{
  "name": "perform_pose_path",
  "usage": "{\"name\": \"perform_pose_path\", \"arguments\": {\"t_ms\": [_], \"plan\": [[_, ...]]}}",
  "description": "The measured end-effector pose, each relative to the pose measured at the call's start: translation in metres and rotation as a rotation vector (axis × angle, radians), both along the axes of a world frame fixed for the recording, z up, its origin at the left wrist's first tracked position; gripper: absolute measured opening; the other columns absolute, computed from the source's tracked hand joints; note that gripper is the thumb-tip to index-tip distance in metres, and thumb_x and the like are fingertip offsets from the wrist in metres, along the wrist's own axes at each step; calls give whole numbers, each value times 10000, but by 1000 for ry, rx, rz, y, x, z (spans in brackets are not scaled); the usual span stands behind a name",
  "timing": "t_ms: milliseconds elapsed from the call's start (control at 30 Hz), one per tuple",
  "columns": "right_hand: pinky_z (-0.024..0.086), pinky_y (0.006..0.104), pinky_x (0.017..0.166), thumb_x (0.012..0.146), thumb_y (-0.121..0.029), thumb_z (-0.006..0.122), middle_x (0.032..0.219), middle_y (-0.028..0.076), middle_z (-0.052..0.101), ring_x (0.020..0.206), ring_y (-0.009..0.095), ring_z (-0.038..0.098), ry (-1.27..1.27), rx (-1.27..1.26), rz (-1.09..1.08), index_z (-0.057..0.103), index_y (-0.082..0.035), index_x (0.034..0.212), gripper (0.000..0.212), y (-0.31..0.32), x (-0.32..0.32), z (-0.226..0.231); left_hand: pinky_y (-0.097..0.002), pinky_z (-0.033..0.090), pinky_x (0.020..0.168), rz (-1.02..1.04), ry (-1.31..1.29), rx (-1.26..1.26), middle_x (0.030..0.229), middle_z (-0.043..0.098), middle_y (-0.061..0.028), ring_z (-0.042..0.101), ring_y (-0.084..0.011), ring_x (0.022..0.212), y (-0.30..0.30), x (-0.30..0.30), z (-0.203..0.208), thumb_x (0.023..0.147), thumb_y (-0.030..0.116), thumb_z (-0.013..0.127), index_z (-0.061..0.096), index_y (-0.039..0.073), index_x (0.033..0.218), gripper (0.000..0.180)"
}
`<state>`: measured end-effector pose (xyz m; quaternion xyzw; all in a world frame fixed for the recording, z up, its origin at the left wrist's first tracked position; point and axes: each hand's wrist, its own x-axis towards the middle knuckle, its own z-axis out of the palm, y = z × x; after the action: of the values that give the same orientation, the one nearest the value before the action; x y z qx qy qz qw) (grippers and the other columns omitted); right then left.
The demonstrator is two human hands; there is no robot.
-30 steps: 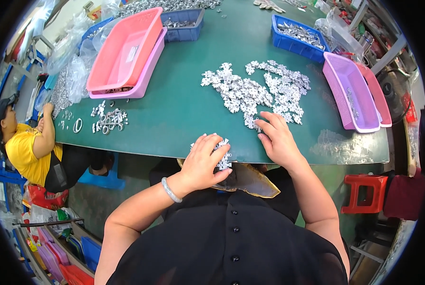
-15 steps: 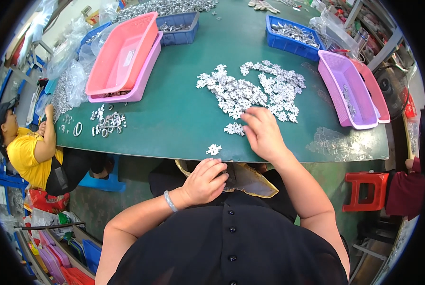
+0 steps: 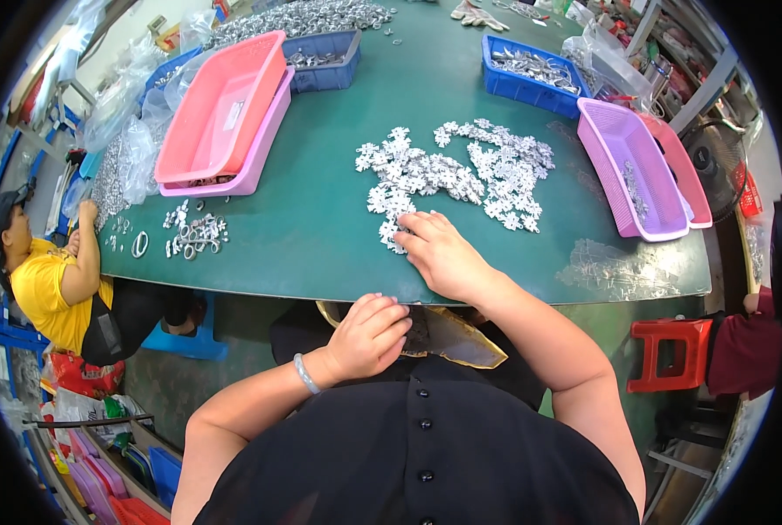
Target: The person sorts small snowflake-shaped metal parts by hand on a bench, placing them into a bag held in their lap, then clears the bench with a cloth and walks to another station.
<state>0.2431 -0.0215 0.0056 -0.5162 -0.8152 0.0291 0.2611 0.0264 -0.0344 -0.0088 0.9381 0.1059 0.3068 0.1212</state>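
Observation:
A loose pile of small silver-grey, cross-shaped metal pieces (image 3: 505, 179) spreads over the green table. My right hand (image 3: 448, 258) reaches in from the near edge, fingers stretched forward, fingertips touching a few pieces (image 3: 389, 229) at the pile's near left end. At the table's front edge rests my left hand (image 3: 366, 337), wearing a pale bracelet (image 3: 305, 374) at the wrist. Its fingers are curled; whatever is under them is hidden. Below the edge, between my hands and lap, a yellow-rimmed dark pouch or cloth (image 3: 461, 341) shows in part.
On the left stand stacked pink trays (image 3: 220, 105), with loose rings and small parts (image 3: 200, 234) in front. Blue bins (image 3: 531, 80) of metal parts sit farther back; a purple basket (image 3: 645, 188) is at right. A person in yellow (image 3: 45, 284) sits left, beside a red stool (image 3: 669, 354) opposite.
My right hand has moved left and nearer, onto the pieces at the pile's near end. The single piece by the table edge no longer shows there. My left hand stays about where it was.

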Motion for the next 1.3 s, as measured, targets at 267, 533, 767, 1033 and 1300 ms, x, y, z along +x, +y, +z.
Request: {"name": "perform_pose_path", "arguments": {"t_ms": [267, 533, 767, 1033, 1300], "plan": [[337, 501, 1020, 821, -202, 630, 1252, 139, 531, 1197, 312, 469, -88, 2, -83, 597, -41, 1148, 367, -2, 12, 7, -459, 409, 900, 60, 13, 23, 1137, 574, -131, 547, -317, 1029, 17, 10, 14, 717, 145, 682, 611, 39, 1080, 385], [350, 479, 999, 828, -250, 643, 1283, 149, 510, 1202, 326, 460, -64, -4, -81, 563, -56, 1192, 420, -6, 12, -1, -484, 312, 1020, 265, 177, -39, 1221, 537, -162, 471, -350, 1160, 56, 17, 17, 751, 232, 705, 580, 22, 1175, 490], [302, 517, 1052, 840, -297, 639, 1286, 139, 509, 1256, 329, 409, 15, -30, -114, 580, -73, 1197, 425, -21, 25, -3, -476, 334, 988, 251, 131, -9, 1159, 560, -133, 508, -329, 1092, 53, 22, 19, 719, 172, 708, 602, 24, 1110, 432], [422, 454, 889, 730, -126, 700, 1090, 138, 612, 1023, 333, 570, 81, 392, -385, 600, -29, 1044, 344, -105, 132, 44, -524, 309, 1006, 277, 76, 79, 1288, 459, -225, 422, -427, 1179, 50, 22, 15, 749, 186, 683, 534, 4, 1199, 508], [515, 381, 727, 790, -120, 640, 852, 172, 660, 797, 320, 647, 315, 522, -1392, 659, -11, 895, 153, -255, 390, 68, -574, 178, 1073, 187, 335, 152, 1407, 351, -246, 278, -464, 1307, 44, 74, 26, 814, 325, 612, 458, 3, 1301, 604]]}}
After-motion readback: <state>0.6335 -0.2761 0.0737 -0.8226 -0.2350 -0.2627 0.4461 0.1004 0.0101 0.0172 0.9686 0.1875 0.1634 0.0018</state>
